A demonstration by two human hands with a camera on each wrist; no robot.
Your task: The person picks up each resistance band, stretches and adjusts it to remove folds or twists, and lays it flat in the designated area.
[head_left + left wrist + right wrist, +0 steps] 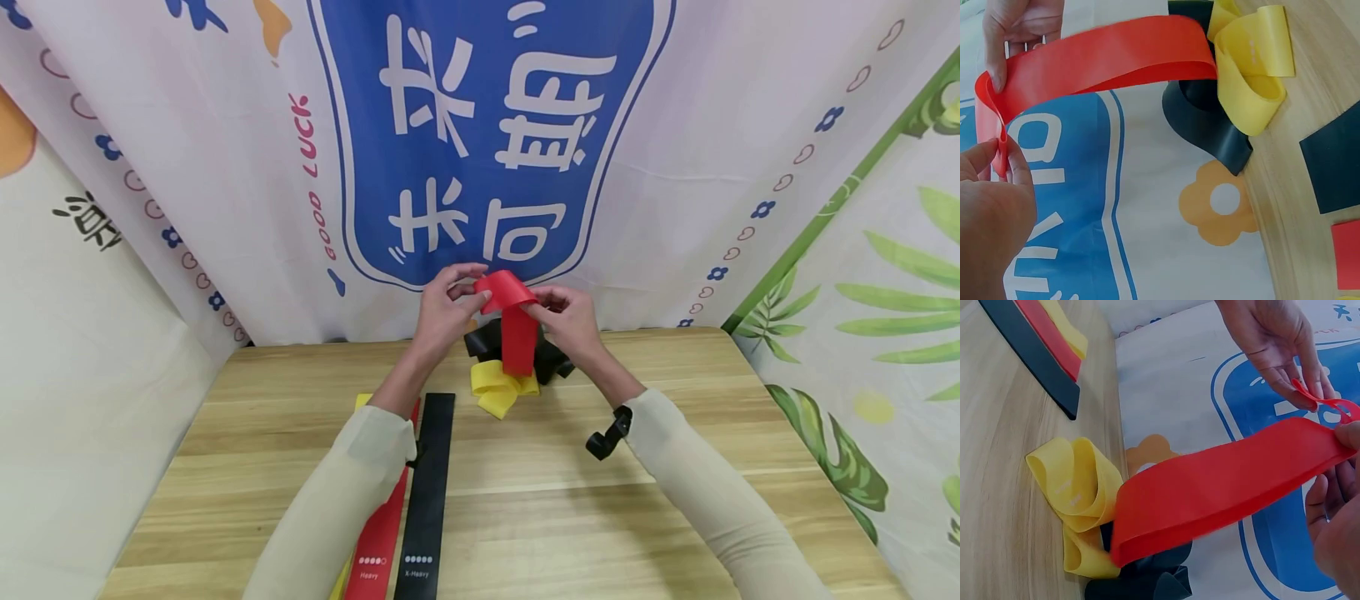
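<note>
Both hands hold up a red resistance band [519,340] above the back of the table. My left hand [444,310] pinches one end of it between thumb and fingers. My right hand [567,319] grips the band a little to the right, where it bends over, and a long loop hangs down from there. In the left wrist view the hanging loop of the red resistance band [1110,53] reaches toward the crumpled yellow band [1272,44] and black band [1197,119]. Whether it touches them I cannot tell.
Flat on the table [540,500] at left lie a black band [426,500] marked X-Heavy, a red band [378,542] marked Heavy, and a yellow strip mostly hidden by the left sleeve. A printed cloth [660,242] hangs along the table's back edge.
</note>
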